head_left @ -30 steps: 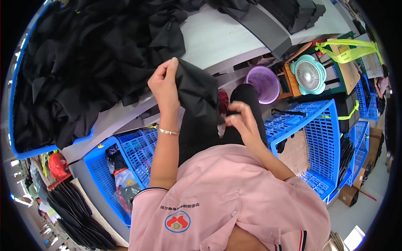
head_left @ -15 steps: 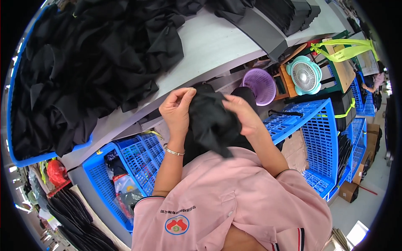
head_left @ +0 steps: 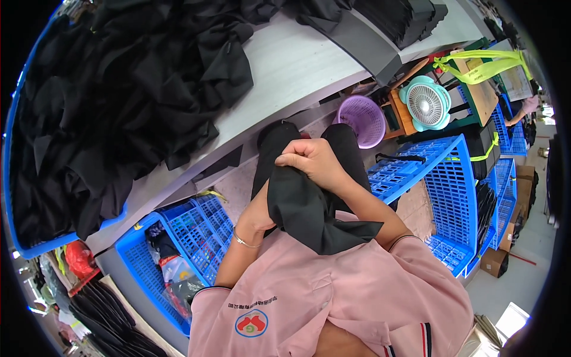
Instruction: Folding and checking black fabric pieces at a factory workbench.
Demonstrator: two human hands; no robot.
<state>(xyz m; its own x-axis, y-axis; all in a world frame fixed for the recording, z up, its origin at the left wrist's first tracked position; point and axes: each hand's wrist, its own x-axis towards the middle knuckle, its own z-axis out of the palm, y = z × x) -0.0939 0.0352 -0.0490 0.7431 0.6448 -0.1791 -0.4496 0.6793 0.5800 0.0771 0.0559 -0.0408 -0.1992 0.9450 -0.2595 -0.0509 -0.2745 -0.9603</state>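
A piece of black fabric hangs over my lap, its loose lower corner spread to the right across the pink shirt. My right hand is closed on its upper edge, fingers folded over and thumb pressed against the cloth. Lower on the left, my left hand, with a bangle at the wrist, reaches behind the fabric. The cloth hides its fingers, so I cannot tell their grip.
A heap of black fabric covers the left of the pale table, and stacked dark pieces lie at its far right. Blue crates flank me. Beyond my knees are a purple basket and a fan.
My left hand has dropped from the fabric's top to behind it. My right hand has moved left onto the upper edge. The blurred, bunched cloth now hangs more spread out.
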